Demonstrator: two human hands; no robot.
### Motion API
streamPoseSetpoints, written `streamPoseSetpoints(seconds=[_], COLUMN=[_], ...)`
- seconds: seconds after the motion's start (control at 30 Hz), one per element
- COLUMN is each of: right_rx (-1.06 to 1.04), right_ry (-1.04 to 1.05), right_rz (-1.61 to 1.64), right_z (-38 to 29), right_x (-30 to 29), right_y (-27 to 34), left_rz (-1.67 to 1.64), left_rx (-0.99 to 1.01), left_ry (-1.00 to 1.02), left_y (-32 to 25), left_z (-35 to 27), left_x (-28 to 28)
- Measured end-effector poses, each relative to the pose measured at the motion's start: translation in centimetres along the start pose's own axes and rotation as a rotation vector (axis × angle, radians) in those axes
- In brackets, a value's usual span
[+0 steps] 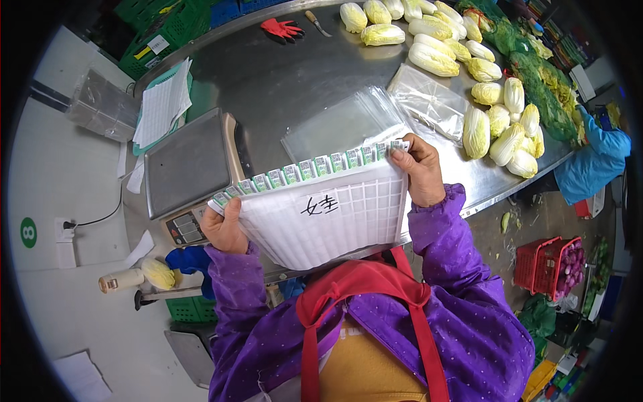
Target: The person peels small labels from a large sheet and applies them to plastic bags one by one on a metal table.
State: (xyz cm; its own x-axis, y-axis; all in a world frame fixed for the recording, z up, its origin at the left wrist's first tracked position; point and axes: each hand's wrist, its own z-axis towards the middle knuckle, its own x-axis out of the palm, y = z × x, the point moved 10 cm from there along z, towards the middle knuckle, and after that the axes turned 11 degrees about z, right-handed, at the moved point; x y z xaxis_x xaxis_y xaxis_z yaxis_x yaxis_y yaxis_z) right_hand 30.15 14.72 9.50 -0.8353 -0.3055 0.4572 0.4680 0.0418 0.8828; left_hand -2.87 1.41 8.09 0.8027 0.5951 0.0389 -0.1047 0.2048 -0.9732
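Stretched between both hands is a wide white label sheet (321,226), with handwriting on its pale face. A row of green-and-white stickers with printed codes runs along its far edge. My left hand (226,228) pinches the left corner, thumb on top. The right corner sits between thumb and fingers of my right hand (424,168). Just beyond the sheet lies a fanned stack of clear plastic bags (336,123), partly covered by it. Beside my left hand stands a weighing scale (188,156) with a flat metal plate.
Napa cabbages (434,59) are grouped at the steel table's (241,65) far right, near green netting (535,75). A wrapped bag pack (429,103), red glove (282,30) and knife (317,23) lie on it. Papers fill a green basket (163,103). A blue-sleeved person (593,156) stands right.
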Motion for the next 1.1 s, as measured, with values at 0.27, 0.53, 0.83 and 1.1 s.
streamPoseSetpoints(seconds=[0.27, 0.53, 0.83, 1.1], right_rx=[0.161, 0.225, 0.075, 0.188], right_ry=[0.124, 0.835, 0.739, 0.831], right_rz=[-0.157, -0.879, -0.931, -0.881], right_z=[0.2, 1.1, 1.2, 1.6], right_x=[-0.5, 7.3, 7.4, 8.4], right_y=[-0.4, -0.6, -0.4, -1.4], left_rz=[0.044, 0.187, 0.219, 0.318], left_rx=[-0.012, 0.034, -0.017, -0.120], left_ry=[0.015, 0.145, 0.123, 0.271], left_y=[-0.6, -2.0, -1.8, -1.2], left_z=[-0.1, 0.0, 0.5, 0.4], left_x=[0.0, 2.3, 2.2, 5.9])
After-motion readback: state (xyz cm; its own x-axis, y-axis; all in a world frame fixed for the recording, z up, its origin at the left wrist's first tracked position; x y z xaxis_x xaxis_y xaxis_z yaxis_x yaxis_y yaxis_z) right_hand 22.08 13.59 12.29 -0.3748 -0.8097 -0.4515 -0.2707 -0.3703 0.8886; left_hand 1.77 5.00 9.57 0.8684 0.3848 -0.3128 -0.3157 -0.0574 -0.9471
